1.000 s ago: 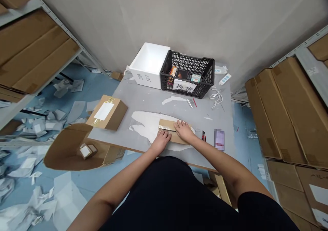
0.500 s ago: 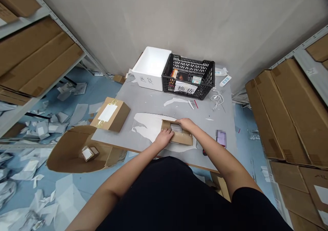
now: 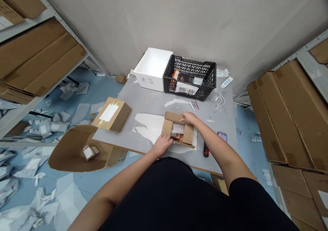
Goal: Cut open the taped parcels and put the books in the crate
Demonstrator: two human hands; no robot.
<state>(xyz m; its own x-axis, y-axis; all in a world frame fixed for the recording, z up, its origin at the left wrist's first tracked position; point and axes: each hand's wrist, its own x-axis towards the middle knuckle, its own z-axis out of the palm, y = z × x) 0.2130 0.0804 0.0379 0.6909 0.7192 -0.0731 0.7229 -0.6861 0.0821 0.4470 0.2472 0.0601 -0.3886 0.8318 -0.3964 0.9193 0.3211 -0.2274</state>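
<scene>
A small cardboard box (image 3: 189, 132) lies on the table in front of me with its flaps folded outward. Inside it, clear plastic wrapping (image 3: 176, 128) shows, with something orange and printed at the near side. My left hand (image 3: 163, 145) is closed on the near-left edge of the box, fingers bent over the flap. At the far right, my right hand (image 3: 189, 118) grips the raised far flap, its thumb on the inner face. Beside the box, under my right forearm, lies a red and black tool (image 3: 206, 150), partly hidden.
A taped, labelled carton (image 3: 121, 116) stands on the left of the table (image 3: 151, 101). At the back are a white foam bin (image 3: 148, 81) and a black crate (image 3: 207, 91) with small boxes. A phone (image 3: 222, 136) lies right. Below left, an open carton (image 3: 69, 149) holds a small box.
The far and near flaps of the box have swung outward, so more of its contents shows. My left hand has moved slightly toward me, my right hand slightly away.
</scene>
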